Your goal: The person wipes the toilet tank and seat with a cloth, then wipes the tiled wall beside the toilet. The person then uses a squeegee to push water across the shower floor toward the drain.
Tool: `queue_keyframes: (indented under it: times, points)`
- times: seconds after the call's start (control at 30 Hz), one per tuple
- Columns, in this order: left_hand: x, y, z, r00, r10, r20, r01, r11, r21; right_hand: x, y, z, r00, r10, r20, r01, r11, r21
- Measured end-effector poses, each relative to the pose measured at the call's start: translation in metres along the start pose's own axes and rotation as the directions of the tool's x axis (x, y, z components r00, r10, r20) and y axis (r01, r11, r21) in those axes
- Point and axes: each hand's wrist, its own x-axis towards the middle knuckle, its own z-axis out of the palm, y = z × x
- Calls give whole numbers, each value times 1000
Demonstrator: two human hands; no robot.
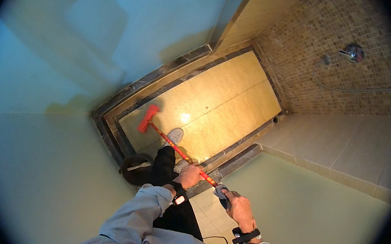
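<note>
A long-handled scrub brush with a red head slants across the view, its bristle side toward the pale shower floor. My left hand is closed around its red-and-yellow patterned handle, partway up. At the handle's upper end, a grey cloth lies bunched in the grip of my right hand; the cloth hides that end. Straps are around both wrists. My shoe stands on the shower floor beside the handle.
A dark bucket with a pale-handled tool stands left of my leg. Dark stone curbs edge the floor. Frosted glass panels flank me. A shower valve and hose are on the mosaic wall. A black cable lies below.
</note>
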Motion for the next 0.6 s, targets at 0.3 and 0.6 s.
queue_keyframes:
  times: [0.3, 0.6]
  points:
    - [-20, -62, -35, 949, 40, -314, -1, 992, 124, 58, -51, 25, 997, -81, 21, 82, 991, -109]
    - [-4, -40, -38, 948, -159, -275, 151, 987, -51, 103, -41, -26, 978, -113, 174, 147, 968, -202]
